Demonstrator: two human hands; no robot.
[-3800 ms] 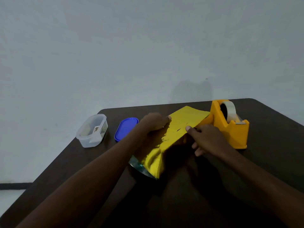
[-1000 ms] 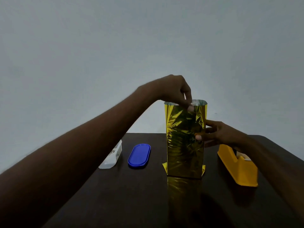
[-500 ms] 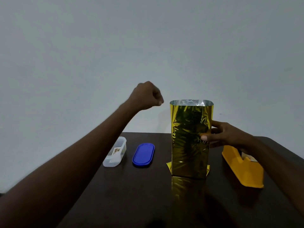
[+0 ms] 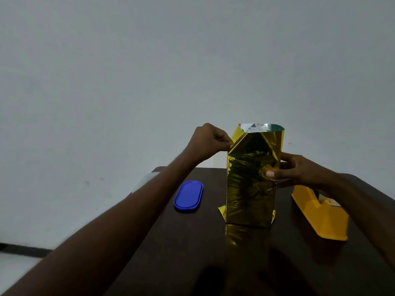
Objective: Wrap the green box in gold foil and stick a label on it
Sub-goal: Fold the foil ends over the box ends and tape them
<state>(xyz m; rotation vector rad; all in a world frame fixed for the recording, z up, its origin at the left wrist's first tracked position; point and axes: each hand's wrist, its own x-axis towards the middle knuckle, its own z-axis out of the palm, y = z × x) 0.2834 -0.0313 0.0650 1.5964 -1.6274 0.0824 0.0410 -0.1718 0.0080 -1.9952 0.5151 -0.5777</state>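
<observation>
The gold foil (image 4: pixel 251 178) stands upright as a tall wrapped block in the middle of the dark table (image 4: pixel 213 253), its top open and silver inside; the green box itself is hidden. The left hand (image 4: pixel 208 144) pinches the foil's upper left corner inward. The right hand (image 4: pixel 299 170) grips the foil's right side, thumb across the front. Left of the foil lies a blue lid (image 4: pixel 188 195); right of it, a yellow tape dispenser (image 4: pixel 319 212).

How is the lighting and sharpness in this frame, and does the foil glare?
Head view: dim, even light; the dark table swallows detail, mirroring the gold foil faintly. Foil shows mottled reflections, no blown-out glare. Both hands, left and right, look sharp; wide-angle stretching enlarges the near forearms.
</observation>
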